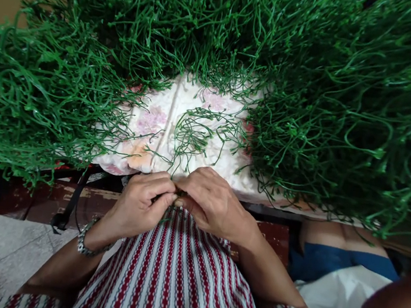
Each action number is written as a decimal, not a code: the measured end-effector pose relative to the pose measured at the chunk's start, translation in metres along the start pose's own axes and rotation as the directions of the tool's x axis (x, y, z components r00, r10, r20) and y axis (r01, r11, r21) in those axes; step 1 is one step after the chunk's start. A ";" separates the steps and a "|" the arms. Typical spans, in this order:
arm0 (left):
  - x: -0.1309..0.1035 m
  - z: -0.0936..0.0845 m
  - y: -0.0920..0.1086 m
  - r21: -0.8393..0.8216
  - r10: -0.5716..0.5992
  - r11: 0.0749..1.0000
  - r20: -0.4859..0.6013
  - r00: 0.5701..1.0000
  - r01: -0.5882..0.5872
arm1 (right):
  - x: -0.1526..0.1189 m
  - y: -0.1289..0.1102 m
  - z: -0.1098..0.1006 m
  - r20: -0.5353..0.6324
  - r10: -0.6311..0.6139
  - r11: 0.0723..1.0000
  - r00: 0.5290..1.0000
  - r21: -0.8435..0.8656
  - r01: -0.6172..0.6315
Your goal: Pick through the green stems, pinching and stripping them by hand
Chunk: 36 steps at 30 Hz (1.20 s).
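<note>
Soft even light, no glare, strong wide-angle bending at edges, lower corners dim, perhaps slightly blurred

Green stems (315, 88), pink-flowered white cloth (155, 126), red-and-white striped garment (171, 282), silver bracelet (84, 244).

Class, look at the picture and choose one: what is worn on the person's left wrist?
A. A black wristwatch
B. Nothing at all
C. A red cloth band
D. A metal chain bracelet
D: a silvery chain bracelet circles the wrist of the left hand, which meets the right hand fingertip to fingertip over a small piece of green stem at the edge of the floral cloth.
</note>
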State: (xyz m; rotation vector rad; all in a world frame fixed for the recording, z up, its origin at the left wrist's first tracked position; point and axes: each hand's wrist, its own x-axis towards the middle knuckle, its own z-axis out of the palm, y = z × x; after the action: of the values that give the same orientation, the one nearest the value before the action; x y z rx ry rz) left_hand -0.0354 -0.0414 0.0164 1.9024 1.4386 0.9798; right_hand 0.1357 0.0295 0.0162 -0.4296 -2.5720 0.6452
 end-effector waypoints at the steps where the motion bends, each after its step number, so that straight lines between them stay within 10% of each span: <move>1: -0.001 -0.001 -0.001 0.047 0.027 0.998 0.033 0.999 -0.029 | -0.001 -0.001 0.000 0.022 0.006 0.999 1.000 -0.035 -0.005; 6: 0.002 -0.010 0.002 0.178 0.110 0.971 0.245 0.963 -0.157 | -0.005 -0.004 -0.007 0.154 -0.049 0.996 0.987 -0.071 0.060; 13: 0.015 -0.021 0.006 -0.126 0.136 0.987 0.339 0.931 -0.098 | -0.002 0.011 -0.013 0.183 -0.182 0.966 0.966 0.216 0.141; 17: 0.016 -0.024 0.001 -0.152 -0.012 0.987 0.246 0.969 0.051 | -0.002 0.013 -0.014 -0.070 -0.038 0.973 0.997 0.226 0.053; 22: 0.015 -0.018 0.001 -0.119 -0.122 0.983 0.142 0.982 0.139 | -0.001 0.005 -0.013 -0.478 0.148 0.974 0.866 0.222 -0.044; 29: 0.014 -0.006 0.004 -0.223 -0.113 0.969 -0.023 0.993 0.105 | 0.002 0.001 0.015 -0.166 0.109 0.956 0.980 0.289 -0.057; 36: 0.012 -0.015 0.004 0.025 0.132 0.989 0.270 0.954 -0.144 | -0.011 -0.001 0.007 0.062 -0.001 0.999 0.998 0.042 -0.001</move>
State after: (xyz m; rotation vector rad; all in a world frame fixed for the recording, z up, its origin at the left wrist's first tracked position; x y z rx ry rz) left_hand -0.0437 -0.0308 0.0313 2.0992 1.1933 0.7211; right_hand 0.1409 0.0220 0.0073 -0.4019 -2.6117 0.7218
